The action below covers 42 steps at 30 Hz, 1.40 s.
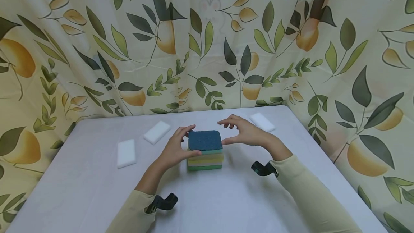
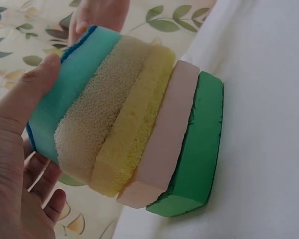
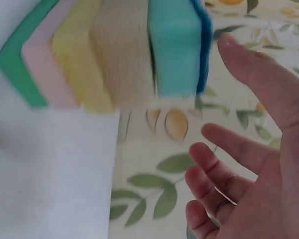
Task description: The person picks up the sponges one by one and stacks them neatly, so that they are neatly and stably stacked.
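A stack of several sponges stands on the table. From the bottom up, the layers are green, pink, yellow, beige and a teal sponge with a dark blue scouring top. My left hand holds the teal sponge at its left end, thumb along the front edge and index finger behind; part of that finger is hidden. To the right, my right hand has its fingers spread and loosely bent, holding nothing, its thumb close beside the top sponge.
Two white rectangular pads lie left of the stack. Another white pad sits behind my right hand. A white cloth covers the table, and a curtain with a fruit and leaf print hangs behind it.
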Available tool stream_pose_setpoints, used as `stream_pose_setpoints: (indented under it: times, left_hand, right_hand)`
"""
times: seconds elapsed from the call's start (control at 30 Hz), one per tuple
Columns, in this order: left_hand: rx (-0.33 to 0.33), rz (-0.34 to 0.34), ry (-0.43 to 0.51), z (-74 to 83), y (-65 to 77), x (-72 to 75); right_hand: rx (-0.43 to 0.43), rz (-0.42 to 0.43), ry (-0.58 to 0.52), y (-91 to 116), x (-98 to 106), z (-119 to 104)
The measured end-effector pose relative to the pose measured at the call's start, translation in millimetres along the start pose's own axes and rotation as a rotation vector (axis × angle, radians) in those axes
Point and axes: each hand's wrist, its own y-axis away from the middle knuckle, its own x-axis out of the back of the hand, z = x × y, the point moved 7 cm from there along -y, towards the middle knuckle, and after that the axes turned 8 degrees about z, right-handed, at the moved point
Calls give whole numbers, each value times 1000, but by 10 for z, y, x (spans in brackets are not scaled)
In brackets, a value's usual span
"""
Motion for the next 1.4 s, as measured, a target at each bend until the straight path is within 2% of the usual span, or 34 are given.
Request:
stream_pose_setpoints:
  times: [0.23,0.5,0.67,0.8,1.03,1.4]
  left_hand:
    - [-26,24,11,-9,3,8]
    - [-22,18,20,-6,3,3]
    - [-9,15,22,6,10,16]
    - [1,8,20,4,8,13]
    - [2,-3,31,19,3,11]
    - [10,-11,45,1,7,11]
  right_hand:
    - [-97,91,80,16,258,369]
    - [-259,200,154,62,514,966]
    - [-317,263,189,117,626,1320]
    - [-366,293,185,175,647,1556]
    - [-475,277,152,273,579,1901]
    - [-554,295,142,327,462,2216]
